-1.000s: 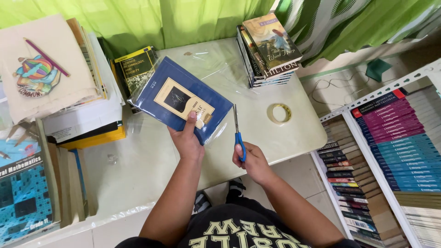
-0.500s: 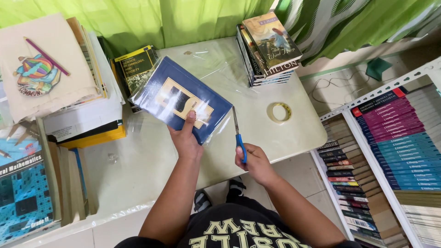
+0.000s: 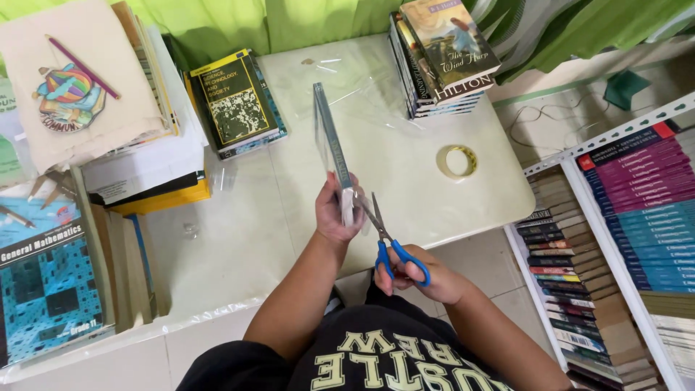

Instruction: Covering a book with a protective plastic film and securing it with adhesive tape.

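Observation:
My left hand (image 3: 334, 216) grips the near end of a thin blue book (image 3: 331, 145) wrapped in clear plastic. The book stands on edge above the white table (image 3: 405, 174), its spine facing up toward me. My right hand (image 3: 423, 271) holds blue-handled scissors (image 3: 387, 239). Their blades are parted right beside the book's near corner, at the plastic cover next to my left thumb.
A roll of clear tape (image 3: 457, 161) lies on the table to the right. A stack of books (image 3: 441, 58) stands at the back, and a dark book (image 3: 235, 101) lies back left. Tall book piles (image 3: 87, 145) fill the left. Shelved books (image 3: 637, 210) line the right.
The book has turned from lying face-up and tilted to standing on its edge. My right hand has brought the scissors in from beside the book to its near corner.

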